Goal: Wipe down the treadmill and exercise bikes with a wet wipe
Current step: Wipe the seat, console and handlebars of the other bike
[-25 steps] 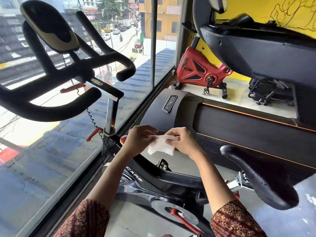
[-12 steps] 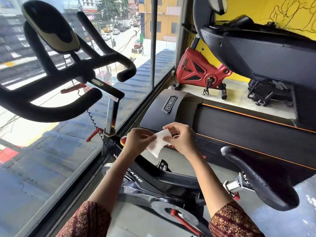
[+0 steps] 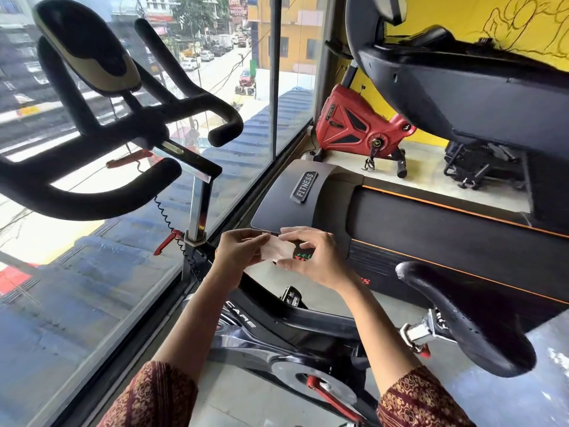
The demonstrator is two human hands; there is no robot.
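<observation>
A small white wet wipe (image 3: 277, 250) is stretched between my two hands above the black exercise bike's frame (image 3: 295, 322). My left hand (image 3: 238, 251) pinches its left edge and my right hand (image 3: 314, 257) pinches its right side. The bike's black handlebars (image 3: 101, 167) rise at the left with a black-and-gold console (image 3: 89, 53) on top. Its black saddle (image 3: 468, 318) is at the right. The treadmill (image 3: 431, 229), black with orange stripes and a FITNESS badge, lies beyond my hands.
A glass window wall (image 3: 92, 288) runs along the left, close to the bike. A red exercise bike (image 3: 357, 131) stands at the back against a yellow wall. The treadmill's dark console (image 3: 462, 87) overhangs at upper right. A folded black frame (image 3: 483, 164) lies on the pale floor.
The wipe, a loose hanging sheet a second ago, is now folded smaller and held flat between both hands. Both hands have stayed above the bike frame.
</observation>
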